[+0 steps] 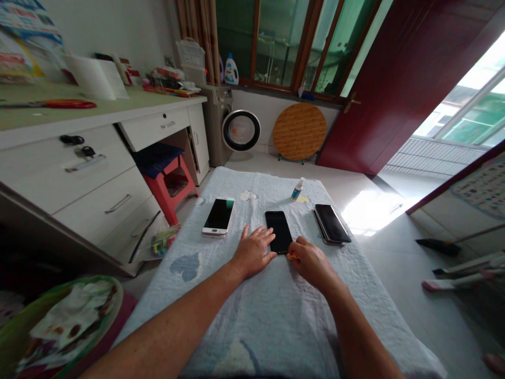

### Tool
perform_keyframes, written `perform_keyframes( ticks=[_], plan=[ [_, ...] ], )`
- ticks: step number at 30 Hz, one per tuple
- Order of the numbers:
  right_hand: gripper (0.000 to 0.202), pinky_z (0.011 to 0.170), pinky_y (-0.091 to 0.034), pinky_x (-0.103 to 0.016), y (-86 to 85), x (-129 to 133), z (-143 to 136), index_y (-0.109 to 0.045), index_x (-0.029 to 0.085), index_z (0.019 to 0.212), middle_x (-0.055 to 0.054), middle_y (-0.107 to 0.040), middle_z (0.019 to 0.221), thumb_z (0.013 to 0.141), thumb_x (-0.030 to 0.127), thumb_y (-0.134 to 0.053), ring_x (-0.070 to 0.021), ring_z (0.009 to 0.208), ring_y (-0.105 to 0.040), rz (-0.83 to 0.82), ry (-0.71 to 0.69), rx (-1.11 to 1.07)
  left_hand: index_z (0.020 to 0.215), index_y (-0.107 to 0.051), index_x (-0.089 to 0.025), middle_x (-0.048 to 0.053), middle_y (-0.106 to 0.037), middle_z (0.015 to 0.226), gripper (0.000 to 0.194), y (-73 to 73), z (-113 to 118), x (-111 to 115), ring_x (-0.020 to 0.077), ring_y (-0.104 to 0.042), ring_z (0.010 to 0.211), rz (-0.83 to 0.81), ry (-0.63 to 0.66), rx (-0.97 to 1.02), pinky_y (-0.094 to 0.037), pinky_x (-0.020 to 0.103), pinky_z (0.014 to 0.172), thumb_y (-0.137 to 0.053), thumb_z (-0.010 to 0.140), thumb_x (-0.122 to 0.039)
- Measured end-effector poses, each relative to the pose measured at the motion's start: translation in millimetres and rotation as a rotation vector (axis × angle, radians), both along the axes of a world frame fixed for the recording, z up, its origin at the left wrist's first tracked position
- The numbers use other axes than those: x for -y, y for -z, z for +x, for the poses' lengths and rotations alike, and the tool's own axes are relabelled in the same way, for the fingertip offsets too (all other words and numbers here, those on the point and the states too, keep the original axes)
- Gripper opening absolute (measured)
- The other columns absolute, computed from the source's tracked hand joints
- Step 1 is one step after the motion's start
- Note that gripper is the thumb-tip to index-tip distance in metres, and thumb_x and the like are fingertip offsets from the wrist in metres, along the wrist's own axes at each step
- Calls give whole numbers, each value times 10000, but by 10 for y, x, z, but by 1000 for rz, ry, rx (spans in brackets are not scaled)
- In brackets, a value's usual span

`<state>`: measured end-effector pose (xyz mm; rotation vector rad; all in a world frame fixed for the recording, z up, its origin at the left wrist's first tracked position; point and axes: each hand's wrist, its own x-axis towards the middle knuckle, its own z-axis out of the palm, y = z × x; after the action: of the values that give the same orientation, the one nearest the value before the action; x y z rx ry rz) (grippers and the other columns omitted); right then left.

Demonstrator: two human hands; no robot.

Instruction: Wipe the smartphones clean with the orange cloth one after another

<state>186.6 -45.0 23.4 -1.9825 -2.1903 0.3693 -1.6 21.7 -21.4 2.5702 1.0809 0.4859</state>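
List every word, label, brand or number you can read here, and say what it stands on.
No text can be read.
Small spray bottle: label too small.
Detergent bottle on the washing machine: label blurred.
Posters on the wall: print blurred.
Chart at the right: grid too small.
Three phones, including the black phone at the left hand and right hand: dark screens, no marks legible.

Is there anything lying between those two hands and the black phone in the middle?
Nothing visible. The left hand lies flat beside the middle phone, fingertips at its edge. The right hand rests at its near corner.
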Motion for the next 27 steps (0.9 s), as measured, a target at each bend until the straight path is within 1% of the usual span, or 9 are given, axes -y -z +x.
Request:
perform_keyframes(
  ticks=[5,9,14,17,20,23,27],
  plan=[
    [123,609,-289,-221,-12,6,21,-616,188,817,-8,-544,849,832,150,-500,-99,685,-497,2,8,-8,1300,-509,-254,70,-464,1438,462,-3,7,0,275,-376,1346,3,11,0,-85,569,1139,-565,873,-419],
    [121,595,-293,-222,26,-10,-31,-616,185,805,-6,-534,834,826,135,-507,-96,656,-483,22,7,-16,1294,-512,-239,76,-469,1434,464,12,14,-10,267,-393,1335,13,17,3,-98,559,1141,-573,870,-417],
    [159,645,-344,-205,107,-33,-164,-612,169,769,-19,-523,850,847,118,-483,-100,703,-501,81,-91,-123,1282,-522,-237,82,-474,1429,441,13,15,-17,263,-405,1326,8,17,16,-112,568,1133,-566,877,-408],
    [165,676,-363,-205,125,-35,-179,-619,166,742,-18,-520,824,804,75,-497,-107,718,-501,75,-149,-177,1278,-526,-240,79,-476,1428,440,5,10,-16,264,-405,1326,3,16,16,-111,574,1131,-570,874,-407],
    [196,673,-366,-196,110,-23,-90,-647,170,774,-16,-541,822,729,31,-517,-107,729,-516,16,-174,-226,1281,-526,-244,80,-477,1428,449,3,7,-18,267,-408,1323,2,13,16,-110,576,1130,-576,868,-413],
    [195,652,-355,-197,70,-10,55,-663,172,791,-20,-567,824,712,53,-531,-107,714,-531,-32,-130,-179,1284,-524,-245,82,-473,1430,455,8,6,-21,266,-405,1324,-1,13,20,-105,573,1131,-576,867,-418],
    [130,635,-331,-216,18,-11,181,-665,172,790,-26,-587,799,768,138,-542,-118,700,-537,-27,20,-17,1295,-518,-239,85,-464,1437,468,21,6,-24,266,-392,1332,-17,11,18,-89,570,1134,-572,868,-424]
  ],
)
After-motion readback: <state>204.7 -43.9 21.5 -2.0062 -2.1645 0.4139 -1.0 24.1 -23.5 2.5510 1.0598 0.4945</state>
